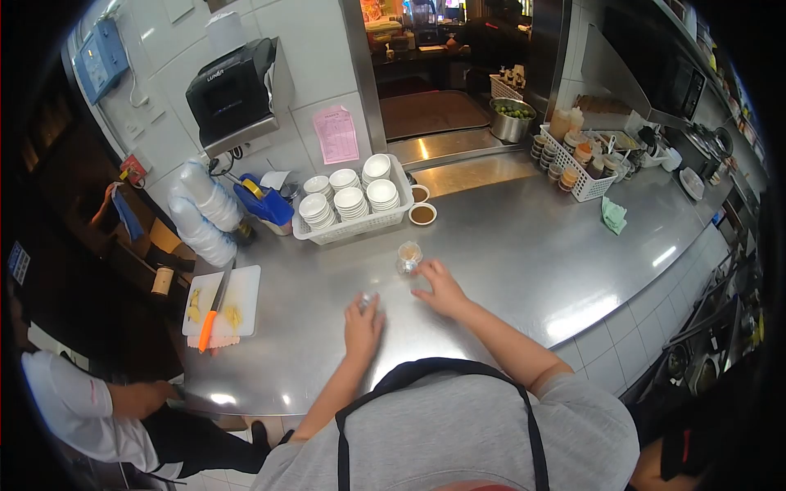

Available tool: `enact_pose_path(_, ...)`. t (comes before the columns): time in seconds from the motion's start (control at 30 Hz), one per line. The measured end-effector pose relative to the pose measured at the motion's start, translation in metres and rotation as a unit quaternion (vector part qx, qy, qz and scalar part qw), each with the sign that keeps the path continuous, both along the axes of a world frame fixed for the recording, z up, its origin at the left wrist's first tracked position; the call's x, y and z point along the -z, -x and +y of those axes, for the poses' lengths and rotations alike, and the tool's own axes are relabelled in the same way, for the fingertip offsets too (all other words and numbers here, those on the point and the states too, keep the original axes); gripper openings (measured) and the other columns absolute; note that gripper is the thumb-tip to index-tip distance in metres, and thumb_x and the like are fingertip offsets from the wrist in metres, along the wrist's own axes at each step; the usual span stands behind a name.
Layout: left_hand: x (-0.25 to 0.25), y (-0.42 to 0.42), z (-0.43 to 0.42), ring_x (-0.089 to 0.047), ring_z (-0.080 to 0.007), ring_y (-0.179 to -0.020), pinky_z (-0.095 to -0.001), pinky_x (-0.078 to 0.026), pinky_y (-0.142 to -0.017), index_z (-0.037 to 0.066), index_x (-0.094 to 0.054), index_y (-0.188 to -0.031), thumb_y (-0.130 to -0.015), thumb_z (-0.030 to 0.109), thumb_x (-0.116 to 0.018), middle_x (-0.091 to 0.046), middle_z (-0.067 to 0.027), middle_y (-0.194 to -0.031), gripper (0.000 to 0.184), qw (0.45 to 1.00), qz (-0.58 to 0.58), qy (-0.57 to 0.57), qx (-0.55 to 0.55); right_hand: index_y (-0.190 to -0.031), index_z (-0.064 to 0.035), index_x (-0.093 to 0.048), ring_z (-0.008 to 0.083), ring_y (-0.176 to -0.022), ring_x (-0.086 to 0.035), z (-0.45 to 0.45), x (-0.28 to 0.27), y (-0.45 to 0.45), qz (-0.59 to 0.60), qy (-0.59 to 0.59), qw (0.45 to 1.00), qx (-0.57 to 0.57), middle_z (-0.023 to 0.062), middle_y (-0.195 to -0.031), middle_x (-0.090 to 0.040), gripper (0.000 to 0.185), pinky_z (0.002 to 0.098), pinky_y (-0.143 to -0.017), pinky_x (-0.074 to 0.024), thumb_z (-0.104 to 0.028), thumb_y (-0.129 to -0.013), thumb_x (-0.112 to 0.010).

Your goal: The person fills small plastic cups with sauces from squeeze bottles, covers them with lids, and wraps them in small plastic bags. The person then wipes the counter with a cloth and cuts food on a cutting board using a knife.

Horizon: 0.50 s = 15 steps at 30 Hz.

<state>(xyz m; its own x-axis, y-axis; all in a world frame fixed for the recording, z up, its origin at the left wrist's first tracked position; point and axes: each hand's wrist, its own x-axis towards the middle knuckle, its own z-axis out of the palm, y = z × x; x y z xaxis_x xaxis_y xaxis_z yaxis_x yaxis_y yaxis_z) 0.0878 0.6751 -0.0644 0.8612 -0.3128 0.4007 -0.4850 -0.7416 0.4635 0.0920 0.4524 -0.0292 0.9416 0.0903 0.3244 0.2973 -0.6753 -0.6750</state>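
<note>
A small clear cup (409,250) with light brown contents stands on the steel counter in front of me. Close against its near side is a clear, shiny piece, perhaps a lid or a second cup. My right hand (442,289) reaches in from the right, fingers and thumb apart, fingertips at that clear piece; whether they touch it is unclear. Lower and to the left, my left hand (361,327) has its fingers curled around a small shiny, clear thing (366,299), too small to name. Two white bowls of brown sauce (422,214) sit beyond the cup.
A white basket (348,231) of stacked white bowls stands behind. To the left lie a cutting board (250,286) and an orange-handled knife (210,329), near another person (90,409). A condiment basket (588,188) and green cloth (613,215) are on the right.
</note>
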Motion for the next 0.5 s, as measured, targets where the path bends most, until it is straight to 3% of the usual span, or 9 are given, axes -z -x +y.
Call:
enact_pose_path(0.23, 0.009, -0.091, 0.026, -0.04, -0.0359, -0.114, -0.0409, -0.038, -0.094, 0.001, -0.051, -0.119, -0.082, 0.014, -0.061, -0.038, -0.0161, -0.13, 0.041, 0.998, -0.026, 0.012, -0.058, -0.121, -0.0126, -0.047, 0.0302, -0.118, -0.041, 0.004, -0.018, -0.058, 0.001, 0.101, 0.994, 0.035, 0.0112, -0.132, -0.037, 0.051, 0.0388, -0.095, -0.0395, -0.019, -0.075, -0.068)
enact_pose_path(0.3, 0.014, -0.105, 0.03, -0.04, -0.0358, -0.114, -0.0407, -0.038, -0.094, 0.001, -0.052, -0.118, -0.082, 0.015, -0.061, -0.039, -0.0159, -0.13, 0.039, 0.998, -0.03, 0.023, -0.058, -0.125, -0.0139, -0.045, 0.0306, -0.121, -0.039, 0.009, -0.008, -0.059, 0.064, 0.169, 0.982, 0.048, 0.0107, -0.139, -0.031, 0.054, 0.0387, -0.097, -0.039, -0.018, -0.076, -0.067)
enact_pose_path(0.4, 0.009, -0.115, 0.034, -0.037, -0.0366, -0.116, -0.0427, -0.034, -0.097, 0.004, -0.049, -0.123, -0.082, 0.02, -0.063, -0.038, -0.0149, -0.131, 0.046, 0.999, -0.001, 0.027, -0.043, -0.125, -0.0146, -0.045, 0.0308, -0.122, -0.039, 0.011, 0.025, -0.055, 0.035, 0.12, 0.992, 0.023, 0.0104, -0.14, -0.03, 0.052, 0.0387, -0.097, -0.0395, -0.016, -0.077, -0.065)
enact_pose_path(0.47, -0.014, -0.102, 0.027, -0.035, -0.0372, -0.121, -0.0439, -0.03, -0.101, 0.006, -0.045, -0.126, -0.081, 0.026, -0.064, -0.037, -0.0166, -0.133, 0.053, 0.987, -0.076, -0.12, -0.079, -0.125, -0.0158, -0.045, 0.0306, -0.121, -0.04, 0.015, 0.027, -0.04, 0.036, 0.109, 0.993, 0.011, 0.0098, -0.139, -0.032, 0.052, 0.0384, -0.097, -0.0402, -0.015, -0.077, -0.064)
enact_pose_path(0.5, -0.023, -0.095, 0.021, -0.035, -0.0372, -0.121, -0.0439, -0.03, -0.101, 0.006, -0.045, -0.126, -0.081, 0.026, -0.064, -0.037, -0.0166, -0.133, 0.053, 0.987, -0.077, -0.12, -0.079, -0.125, -0.017, -0.045, 0.0305, -0.121, -0.041, 0.016, 0.024, -0.031, 0.035, 0.097, 0.995, 0.003, 0.0092, -0.139, -0.033, 0.051, 0.0381, -0.096, -0.0409, -0.014, -0.078, -0.063)
